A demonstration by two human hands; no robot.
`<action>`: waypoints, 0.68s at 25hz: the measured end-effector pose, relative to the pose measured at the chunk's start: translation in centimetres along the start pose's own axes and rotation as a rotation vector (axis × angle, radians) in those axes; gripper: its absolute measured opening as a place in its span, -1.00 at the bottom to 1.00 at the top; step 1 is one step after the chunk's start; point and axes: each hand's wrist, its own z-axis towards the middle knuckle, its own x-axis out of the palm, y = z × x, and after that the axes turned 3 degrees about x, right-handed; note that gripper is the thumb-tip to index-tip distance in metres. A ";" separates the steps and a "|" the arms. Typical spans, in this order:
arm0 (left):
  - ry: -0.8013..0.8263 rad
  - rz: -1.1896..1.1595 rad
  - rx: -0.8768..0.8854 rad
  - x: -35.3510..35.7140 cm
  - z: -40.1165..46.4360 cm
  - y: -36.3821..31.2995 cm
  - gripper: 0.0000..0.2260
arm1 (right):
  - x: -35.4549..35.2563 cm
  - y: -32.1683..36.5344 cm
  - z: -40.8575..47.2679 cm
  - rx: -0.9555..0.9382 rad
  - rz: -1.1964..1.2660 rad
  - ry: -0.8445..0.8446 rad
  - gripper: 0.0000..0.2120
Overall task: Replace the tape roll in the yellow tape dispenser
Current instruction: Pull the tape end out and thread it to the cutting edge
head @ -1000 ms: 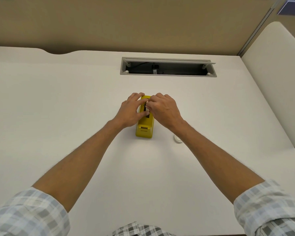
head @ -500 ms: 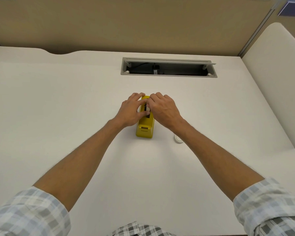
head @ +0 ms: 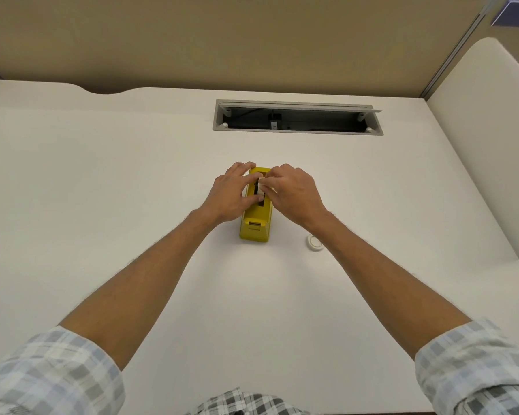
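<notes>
Head view: roll-seating step judged in hand. The yellow tape dispenser [head: 255, 217] stands mid-table [head: 102, 190], cutter end toward the person. It is steadied by the left hand [head: 232, 194], grip clasped round its left side. A pale tape roll [head: 262, 187] is pinched in the right hand [head: 294, 193] grip at the dark slot. Next, the roll likely needs pressing down level. A small white disc [head: 314, 243] lies just right, apart. Dispenser: glossy, blocky, upright.
</notes>
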 end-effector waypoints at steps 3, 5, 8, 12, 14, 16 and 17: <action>0.011 0.048 0.000 -0.1 0.0 -0.1 -0.54 | 0.0 0.0 0.2 -0.046 -0.093 -0.013 -0.84; 0.011 0.072 0.009 -0.1 0.1 -0.2 -0.53 | 0.1 0.0 0.2 -0.075 -0.143 0.007 -0.83; 0.014 0.098 0.009 -0.1 0.1 -0.3 -0.53 | 0.2 0.1 0.1 -0.126 -0.193 -0.024 -0.88; 0.016 0.091 0.017 -0.2 0.1 -0.3 -0.53 | 0.1 0.0 0.2 -0.176 -0.205 -0.054 -0.95; 0.023 0.095 0.013 -0.3 0.1 -0.4 -0.53 | 0.1 -0.1 0.2 -0.192 -0.216 -0.066 -0.98; 0.025 0.099 0.018 -0.4 0.1 -0.5 -0.54 | 0.3 -0.1 0.2 -0.182 -0.222 -0.065 -0.97; 0.026 0.098 0.020 -0.5 0.1 -0.5 -0.55 | 0.3 -0.1 0.2 -0.171 -0.226 -0.058 -0.95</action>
